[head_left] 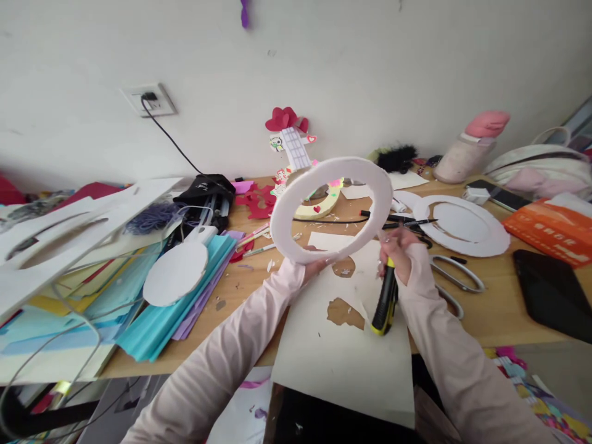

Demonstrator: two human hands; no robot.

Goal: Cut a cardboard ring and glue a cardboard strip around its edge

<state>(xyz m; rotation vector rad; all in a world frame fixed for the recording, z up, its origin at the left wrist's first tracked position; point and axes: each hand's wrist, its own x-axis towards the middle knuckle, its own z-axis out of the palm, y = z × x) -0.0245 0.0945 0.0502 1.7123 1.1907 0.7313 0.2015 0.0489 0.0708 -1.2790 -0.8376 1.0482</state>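
A white foam ring [283,225] is held up tilted above the table, its lower edge gripped by my left hand [315,269]. In my right hand [398,250] is a black and yellow utility knife [386,302], handle pointing down toward me. The fingers of that hand are close to the ring's right lower edge; whether the blade touches it I cannot tell. Below both hands lies a sheet of white paper [324,364] with cut-out holes, hanging over the table's front edge.
Scissors [456,274], white cut discs [490,231], an orange packet [550,228] and a black phone-like device [550,290] lie on the right. Coloured paper [185,290], a white oval piece [176,274] and a cut foam board [115,228] cover the left. A decorated ring [317,208] stands behind.
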